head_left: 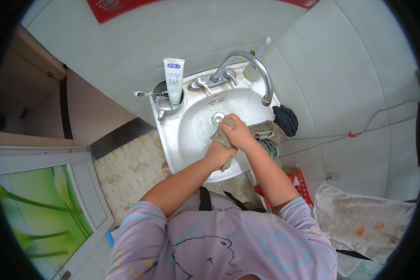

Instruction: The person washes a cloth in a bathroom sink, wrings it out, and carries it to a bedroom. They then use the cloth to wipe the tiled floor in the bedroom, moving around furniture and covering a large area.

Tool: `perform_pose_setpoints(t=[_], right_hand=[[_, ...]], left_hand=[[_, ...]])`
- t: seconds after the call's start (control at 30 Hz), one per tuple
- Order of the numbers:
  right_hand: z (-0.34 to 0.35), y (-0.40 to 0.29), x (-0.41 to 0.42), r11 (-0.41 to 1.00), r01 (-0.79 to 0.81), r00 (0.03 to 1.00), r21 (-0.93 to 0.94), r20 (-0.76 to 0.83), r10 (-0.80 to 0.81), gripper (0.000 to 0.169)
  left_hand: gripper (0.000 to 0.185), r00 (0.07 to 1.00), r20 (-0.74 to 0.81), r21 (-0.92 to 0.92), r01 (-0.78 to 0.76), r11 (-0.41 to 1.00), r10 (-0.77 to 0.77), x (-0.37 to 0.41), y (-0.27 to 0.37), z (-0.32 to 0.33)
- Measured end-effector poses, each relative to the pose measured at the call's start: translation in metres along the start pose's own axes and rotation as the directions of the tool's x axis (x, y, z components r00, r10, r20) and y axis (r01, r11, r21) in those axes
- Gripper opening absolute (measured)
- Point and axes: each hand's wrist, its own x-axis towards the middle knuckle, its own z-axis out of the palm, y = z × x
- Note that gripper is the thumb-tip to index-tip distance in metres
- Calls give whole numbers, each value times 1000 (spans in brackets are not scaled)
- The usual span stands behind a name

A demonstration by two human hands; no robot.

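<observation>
Over the basin of a white ceramic sink [187, 140], both hands grip one bunched, wet-looking beige cloth [222, 138]. My left hand [219, 154] is closed around its lower part, and an end of the cloth hangs below the fist. Just above and to the right, my right hand [237, 132] clasps the upper part. The metal drain [217, 118] shows right beside the right hand's fingers. A chrome gooseneck faucet [266, 78] arches over the basin's right side, its spout away from the hands. Striped folded cloth [271, 131] lies on the right rim beside my right wrist.
A dark bunched cloth [286, 120] sits at the sink's right edge. On the left corner, a metal mug [160, 101] holds a toothpaste tube [174, 78] and a toothbrush [143, 93]. A cup [252, 72] with toothbrushes stands behind the faucet. A patterned towel [360, 217] hangs at right.
</observation>
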Motion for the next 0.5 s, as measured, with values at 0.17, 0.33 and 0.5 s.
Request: perform_pose_setpoints(t=[0.17, 0.33, 0.5], right_hand=[[17, 20, 2, 995, -26, 991, -98, -131, 13, 29], [27, 31, 4, 993, -13, 985, -116, -175, -7, 28], [29, 42, 2, 988, -28, 978, -155, -208, -5, 28]], left_hand=[[31, 993, -105, 277, -23, 961, 54, -2, 2, 7], [27, 983, -151, 323, -52, 945, 106, 7, -21, 10], [28, 989, -142, 378, 12, 926, 45, 7, -26, 15]])
